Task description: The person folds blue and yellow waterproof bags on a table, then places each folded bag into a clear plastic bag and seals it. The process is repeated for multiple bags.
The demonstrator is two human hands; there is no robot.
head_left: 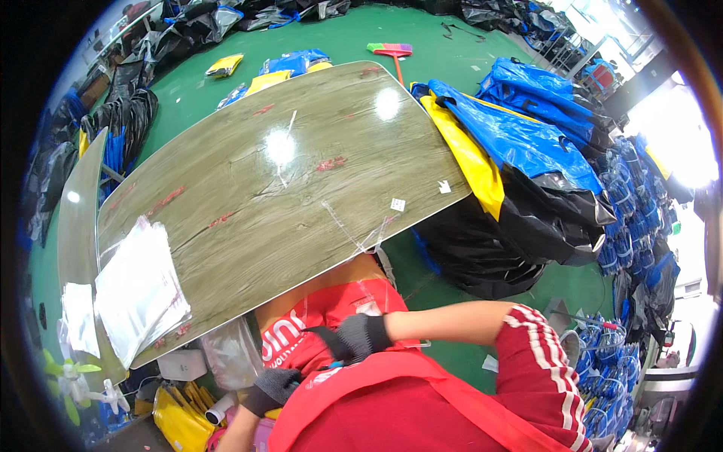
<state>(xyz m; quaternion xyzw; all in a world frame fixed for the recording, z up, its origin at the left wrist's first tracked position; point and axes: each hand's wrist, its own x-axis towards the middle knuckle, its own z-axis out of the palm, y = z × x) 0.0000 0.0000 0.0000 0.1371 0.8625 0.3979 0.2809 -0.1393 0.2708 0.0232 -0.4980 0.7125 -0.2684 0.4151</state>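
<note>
Gloved left hand [277, 389], gloved right hand [360, 337], right arm [452, 324] bent

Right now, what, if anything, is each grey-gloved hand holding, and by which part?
It cannot be told: the right hand is blurred over the red cloth apron, and the left hand shows no clear grip.

The table [226, 177] has a wood-grain top, smooth and glossy enough to mirror lamp glare. The gloves [364, 337] look like matt knit; the apron [422, 369] and sleeve [536, 354], cloth. Blue [520, 135] and black sheeting [553, 218] resembles creased, shiny plastic. White packets [141, 294] look slick; the floor [350, 38] is smooth, faintly glossy.
</note>
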